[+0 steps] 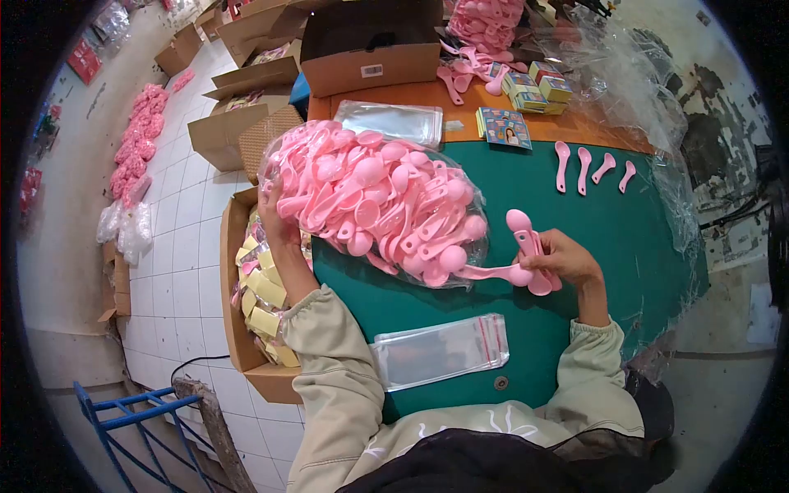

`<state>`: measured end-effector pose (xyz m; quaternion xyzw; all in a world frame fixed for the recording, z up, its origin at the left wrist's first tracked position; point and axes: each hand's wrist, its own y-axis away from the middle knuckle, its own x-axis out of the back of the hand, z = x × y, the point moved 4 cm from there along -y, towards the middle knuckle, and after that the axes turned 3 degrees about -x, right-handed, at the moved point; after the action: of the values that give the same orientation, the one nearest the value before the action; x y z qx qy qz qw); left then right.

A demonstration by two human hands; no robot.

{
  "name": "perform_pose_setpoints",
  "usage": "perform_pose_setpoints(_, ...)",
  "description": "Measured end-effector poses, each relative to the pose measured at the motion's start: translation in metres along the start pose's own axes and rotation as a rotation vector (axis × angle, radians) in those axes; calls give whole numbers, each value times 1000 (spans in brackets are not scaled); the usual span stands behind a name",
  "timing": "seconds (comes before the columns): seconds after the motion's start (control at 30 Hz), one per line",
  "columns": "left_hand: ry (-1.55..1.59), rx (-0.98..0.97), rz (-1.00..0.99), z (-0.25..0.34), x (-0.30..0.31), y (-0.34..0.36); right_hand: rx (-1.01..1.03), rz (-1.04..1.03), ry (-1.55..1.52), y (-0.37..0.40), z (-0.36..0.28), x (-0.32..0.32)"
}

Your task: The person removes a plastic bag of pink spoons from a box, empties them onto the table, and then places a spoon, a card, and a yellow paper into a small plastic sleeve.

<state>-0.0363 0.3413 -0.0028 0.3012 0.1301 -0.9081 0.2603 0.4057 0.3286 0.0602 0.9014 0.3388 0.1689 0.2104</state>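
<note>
A large clear plastic bag point(374, 197) full of pink measuring spoons lies tilted on the green table. My left hand point(278, 215) grips the bag's left edge, its fingers partly hidden by the plastic. Right of the bag, my right hand point(565, 261) is closed round a few pink measuring spoons point(521, 226), their bowls pointing different ways. One more spoon point(486, 272) stretches between the bag's lower right edge and that hand. Flat on the table below sits a stack of clear plastic sleeves point(442, 352).
Several pink spoons point(584, 170) of graded size lie in a row at right. Printed cards point(504, 128), more sleeves point(393, 120) and an open carton point(370, 62) stand at the back. A box of packed goods point(265, 292) is at left, near a blue metal frame point(140, 411).
</note>
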Motion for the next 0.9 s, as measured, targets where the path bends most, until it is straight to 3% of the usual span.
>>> perform_pose_setpoints(0.17, -27, -35, 26, 1, -3, 0, -86, 132, 30, 8, 13, 40)
perform_pose_setpoints(0.3, -17, -5, -12, -2, 4, -5, -13, 373, 192, 5, 25, 99)
perform_pose_setpoints(0.4, 4, -24, -8, -1, -1, -1, -131, 429, 309, 1, 21, 132)
perform_pose_setpoints(0.5, 8, -15, 2, 0, -2, 0, 464, 1255, 1192, 12, -13, 109)
perform_pose_setpoints(0.53, 33, -25, 13, 1, -3, 1, 177, 1333, 1238, 12, -19, 97)
perform_pose_setpoints(0.6, 38, -20, 21, 0, -1, -1, 479, 912, 1005, -4, -25, 68)
perform_pose_setpoints(0.67, 34, -12, 10, -1, 2, -1, 579, 108, 809, -18, -36, 10)
perform_pose_setpoints(0.73, 14, -21, 16, 1, -4, 1, 696, -50, 759, -26, -44, -40)
perform_pose_setpoints(0.83, -16, -41, 19, -1, 0, 0, 964, 304, 1006, -29, -75, -71)
perform_pose_setpoints(0.9, -7, -26, 28, -2, 1, -1, 888, 309, 1169, -39, -74, -78)
